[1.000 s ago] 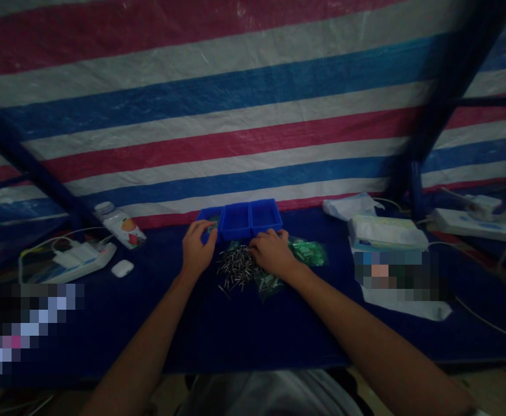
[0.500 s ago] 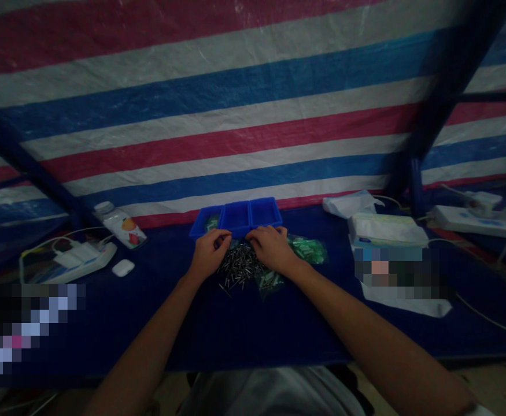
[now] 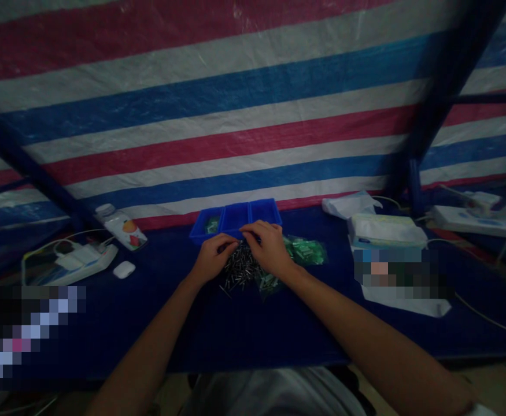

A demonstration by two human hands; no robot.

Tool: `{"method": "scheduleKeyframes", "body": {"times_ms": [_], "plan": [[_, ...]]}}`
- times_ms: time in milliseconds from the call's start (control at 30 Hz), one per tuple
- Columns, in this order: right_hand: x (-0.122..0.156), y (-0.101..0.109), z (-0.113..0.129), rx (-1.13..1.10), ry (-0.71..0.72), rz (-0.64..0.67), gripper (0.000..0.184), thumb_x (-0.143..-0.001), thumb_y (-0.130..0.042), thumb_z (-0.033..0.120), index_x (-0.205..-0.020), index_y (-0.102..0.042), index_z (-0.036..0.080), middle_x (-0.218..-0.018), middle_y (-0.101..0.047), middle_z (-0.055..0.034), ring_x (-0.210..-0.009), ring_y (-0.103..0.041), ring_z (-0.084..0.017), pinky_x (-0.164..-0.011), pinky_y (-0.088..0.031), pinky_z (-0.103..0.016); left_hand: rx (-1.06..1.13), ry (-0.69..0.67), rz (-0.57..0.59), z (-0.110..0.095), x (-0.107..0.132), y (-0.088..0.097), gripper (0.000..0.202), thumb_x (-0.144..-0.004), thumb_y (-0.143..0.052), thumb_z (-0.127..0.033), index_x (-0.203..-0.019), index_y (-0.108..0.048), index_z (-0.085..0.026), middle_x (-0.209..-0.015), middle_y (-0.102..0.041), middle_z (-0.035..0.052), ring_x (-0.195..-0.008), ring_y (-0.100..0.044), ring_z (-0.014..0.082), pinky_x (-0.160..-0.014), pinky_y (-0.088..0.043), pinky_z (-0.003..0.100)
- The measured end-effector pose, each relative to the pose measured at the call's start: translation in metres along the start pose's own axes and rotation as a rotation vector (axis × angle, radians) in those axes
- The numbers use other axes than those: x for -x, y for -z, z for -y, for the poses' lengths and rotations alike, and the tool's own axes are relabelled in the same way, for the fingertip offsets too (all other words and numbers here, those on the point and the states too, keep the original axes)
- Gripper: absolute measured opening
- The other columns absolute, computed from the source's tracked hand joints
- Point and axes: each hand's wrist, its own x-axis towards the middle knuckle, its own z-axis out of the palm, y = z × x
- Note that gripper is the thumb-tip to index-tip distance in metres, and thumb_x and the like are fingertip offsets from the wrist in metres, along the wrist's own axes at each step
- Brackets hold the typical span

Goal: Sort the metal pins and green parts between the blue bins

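My left hand (image 3: 213,259) is closed, its thumb and fingertips pinched together at the left edge of a heap of small, thin, shiny metal pieces (image 3: 239,267). Over the heap's right side, my right hand (image 3: 270,247) is also closed in a pinch, fingertips almost meeting the left hand's. Whatever the fingertips hold is too small and dark to make out. Just behind the hands lies a shallow blue tray (image 3: 236,212) with three compartments; small greenish pieces (image 3: 211,225) sit in its left one. Clear bags with green pieces (image 3: 307,250) lie right of my right hand.
On the left are a bottle (image 3: 125,228), a power strip (image 3: 88,260) with cables and a small white case (image 3: 124,270). A tissue pack (image 3: 387,230) and a white cable lie to the right. A striped sheet (image 3: 235,121) hangs behind the blue table (image 3: 244,341).
Both hands have come together above the metal pieces: the left shifted right, the right shifted left and slightly away from me. More of the tray's left compartment shows now.
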Motion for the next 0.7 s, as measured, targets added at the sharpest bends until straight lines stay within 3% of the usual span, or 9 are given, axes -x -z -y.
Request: {"method": "scheduleKeyframes", "body": {"times_ms": [200,467,700], "plan": [[-0.001,-0.002,0.0,-0.11,-0.053,-0.022,0.016,-0.091,-0.056,0.019,-0.096,-0.07,0.023,-0.096,-0.072,-0.0026,-0.09,-0.063,-0.017,-0.083,-0.038,-0.034,0.102,0.059,0.086,-0.003,0.001,-0.004,0.022,-0.09,-0.056,-0.033,-0.088,-0.07,-0.017,-0.09,-0.07,0.0055,-0.085,-0.062,0.0195,-0.078,-0.047,0.031],[-0.007,-0.003,-0.011,-0.34,-0.172,0.054,0.019,-0.084,-0.062,0.019,-0.1,-0.072,0.021,-0.091,-0.073,-0.0039,-0.078,-0.063,-0.015,-0.075,-0.048,-0.031,0.274,0.206,-0.011,-0.004,-0.002,-0.001,0.032,-0.089,-0.051,-0.042,-0.079,-0.068,-0.016,-0.068,-0.062,0.0006,-0.067,-0.056,0.0166,-0.065,-0.042,0.028],[-0.008,-0.008,-0.014,-0.52,-0.231,0.121,0.013,-0.083,-0.061,0.022,-0.089,-0.073,0.022,-0.088,-0.074,-0.0028,-0.078,-0.064,-0.015,-0.077,-0.048,-0.033,0.545,0.281,0.017,-0.002,-0.002,0.0,0.035,-0.084,-0.057,-0.047,-0.068,-0.062,-0.016,-0.07,-0.061,0.0022,-0.067,-0.054,0.0162,-0.065,-0.042,0.028]]}}
